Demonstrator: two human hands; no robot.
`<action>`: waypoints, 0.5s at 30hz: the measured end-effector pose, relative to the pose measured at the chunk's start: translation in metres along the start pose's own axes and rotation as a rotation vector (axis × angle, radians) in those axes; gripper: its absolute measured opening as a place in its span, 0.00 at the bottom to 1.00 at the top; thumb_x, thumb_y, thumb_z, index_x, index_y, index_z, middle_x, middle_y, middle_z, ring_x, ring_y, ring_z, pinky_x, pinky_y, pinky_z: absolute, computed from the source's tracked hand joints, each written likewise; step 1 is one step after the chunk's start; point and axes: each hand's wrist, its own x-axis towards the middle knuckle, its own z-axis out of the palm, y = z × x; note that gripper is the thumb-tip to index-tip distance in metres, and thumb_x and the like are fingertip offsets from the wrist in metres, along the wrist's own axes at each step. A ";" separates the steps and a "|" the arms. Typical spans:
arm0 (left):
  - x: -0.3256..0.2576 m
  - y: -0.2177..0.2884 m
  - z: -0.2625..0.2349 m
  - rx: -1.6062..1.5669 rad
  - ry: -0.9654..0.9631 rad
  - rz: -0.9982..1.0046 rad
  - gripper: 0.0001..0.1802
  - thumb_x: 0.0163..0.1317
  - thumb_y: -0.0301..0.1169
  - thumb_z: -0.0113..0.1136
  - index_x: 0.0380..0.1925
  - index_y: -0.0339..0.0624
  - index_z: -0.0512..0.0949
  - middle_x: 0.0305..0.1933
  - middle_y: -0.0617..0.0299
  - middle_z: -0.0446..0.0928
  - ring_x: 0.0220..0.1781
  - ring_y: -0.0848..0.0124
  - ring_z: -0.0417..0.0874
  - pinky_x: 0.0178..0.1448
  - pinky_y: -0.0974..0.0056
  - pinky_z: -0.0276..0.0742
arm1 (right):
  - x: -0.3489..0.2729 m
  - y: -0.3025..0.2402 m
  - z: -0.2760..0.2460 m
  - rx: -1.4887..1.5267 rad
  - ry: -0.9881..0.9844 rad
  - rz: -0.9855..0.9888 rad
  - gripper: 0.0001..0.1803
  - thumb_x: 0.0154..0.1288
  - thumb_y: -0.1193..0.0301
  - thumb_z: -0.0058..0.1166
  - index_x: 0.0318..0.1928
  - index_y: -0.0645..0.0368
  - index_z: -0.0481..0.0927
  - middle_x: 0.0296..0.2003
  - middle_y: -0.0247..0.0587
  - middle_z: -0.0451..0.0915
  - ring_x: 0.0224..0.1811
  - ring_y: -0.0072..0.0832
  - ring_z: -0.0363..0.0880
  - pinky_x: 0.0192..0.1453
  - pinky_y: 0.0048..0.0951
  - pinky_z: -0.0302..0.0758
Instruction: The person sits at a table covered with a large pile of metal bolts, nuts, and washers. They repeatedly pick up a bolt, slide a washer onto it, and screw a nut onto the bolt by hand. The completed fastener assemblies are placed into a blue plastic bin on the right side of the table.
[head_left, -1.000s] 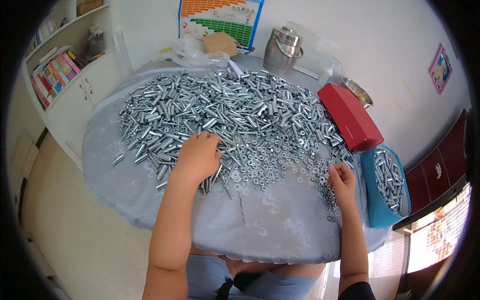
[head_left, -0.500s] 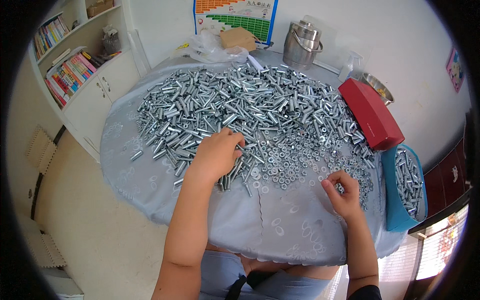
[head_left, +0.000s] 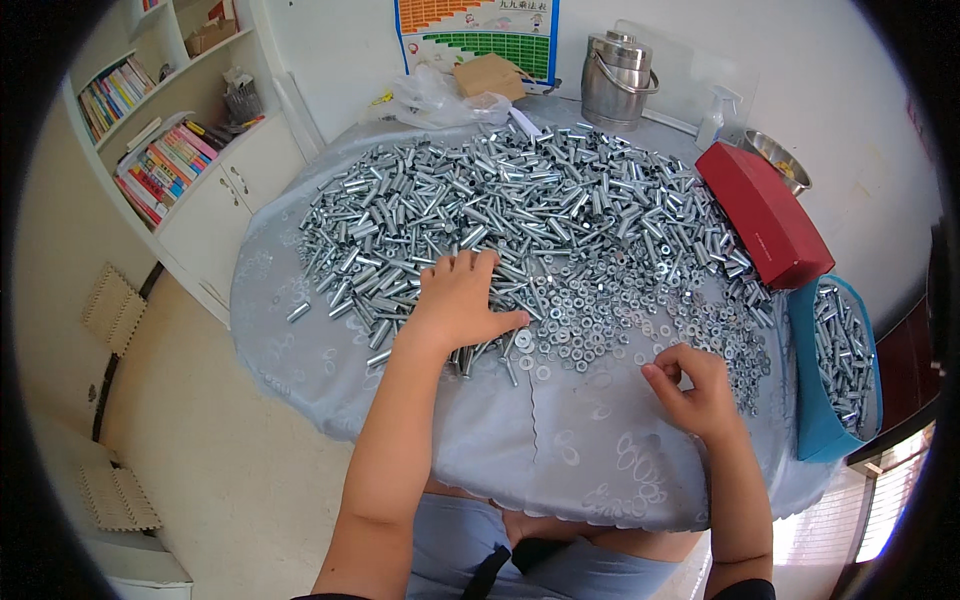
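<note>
A wide heap of silvery metal sleeves and bolts (head_left: 560, 200) spreads over the far and middle part of the table (head_left: 490, 430). My left hand (head_left: 462, 300) rests on the heap's near edge, open, with fingers apart and the thumb stretched toward the washers. Flat metal washers and nuts (head_left: 580, 325) lie in a loose patch right of that thumb. Beside the right end of this patch my right hand (head_left: 695, 385) is closed, its fingers curled in and the thumb against the index finger. Whatever it holds, if anything, is hidden.
A red box (head_left: 765, 215) lies along the heap's right side. Near it stands a blue bin (head_left: 805, 390) filled with metal sleeves and bolts. At the back are a plastic bag (head_left: 430, 98), a steel pot (head_left: 617, 85), a spray bottle (head_left: 717, 115) and a metal bowl (head_left: 795, 165).
My left hand has opened from a curled grasp, its fingers and thumb spreading over the heap. The right hand's fingers have curled in slightly more. The whole view has shifted a little.
</note>
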 end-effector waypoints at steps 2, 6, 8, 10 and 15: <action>0.002 0.001 0.001 -0.015 -0.043 0.007 0.38 0.44 0.54 0.64 0.52 0.46 0.67 0.52 0.53 0.70 0.58 0.57 0.65 0.62 0.53 0.56 | -0.001 -0.001 -0.002 -0.016 -0.006 -0.017 0.08 0.52 0.75 0.61 0.23 0.61 0.74 0.16 0.39 0.74 0.15 0.26 0.73 0.20 0.23 0.68; 0.005 0.002 0.010 -0.004 -0.027 0.017 0.31 0.47 0.52 0.62 0.47 0.47 0.70 0.49 0.57 0.72 0.54 0.58 0.67 0.59 0.54 0.56 | -0.001 -0.001 -0.007 -0.031 -0.012 -0.056 0.08 0.52 0.75 0.61 0.23 0.61 0.74 0.15 0.39 0.73 0.14 0.28 0.73 0.19 0.24 0.68; 0.006 0.001 0.012 0.013 -0.020 0.016 0.28 0.48 0.51 0.61 0.44 0.46 0.71 0.48 0.57 0.73 0.53 0.59 0.68 0.58 0.54 0.57 | -0.001 0.000 -0.006 -0.029 -0.018 -0.064 0.08 0.52 0.74 0.61 0.23 0.60 0.74 0.15 0.39 0.73 0.15 0.28 0.73 0.19 0.25 0.68; 0.008 0.001 0.014 0.027 -0.020 0.018 0.26 0.49 0.51 0.60 0.41 0.45 0.72 0.46 0.58 0.74 0.52 0.59 0.69 0.57 0.55 0.58 | -0.003 0.001 -0.006 -0.033 -0.023 -0.064 0.08 0.52 0.74 0.61 0.23 0.60 0.74 0.15 0.39 0.73 0.15 0.29 0.73 0.19 0.25 0.67; 0.013 -0.006 0.018 -0.128 0.053 0.097 0.23 0.50 0.48 0.61 0.36 0.42 0.72 0.37 0.55 0.78 0.39 0.57 0.76 0.47 0.59 0.67 | -0.003 -0.001 -0.008 -0.021 -0.035 -0.083 0.08 0.52 0.73 0.61 0.24 0.59 0.75 0.15 0.38 0.73 0.15 0.29 0.73 0.19 0.26 0.67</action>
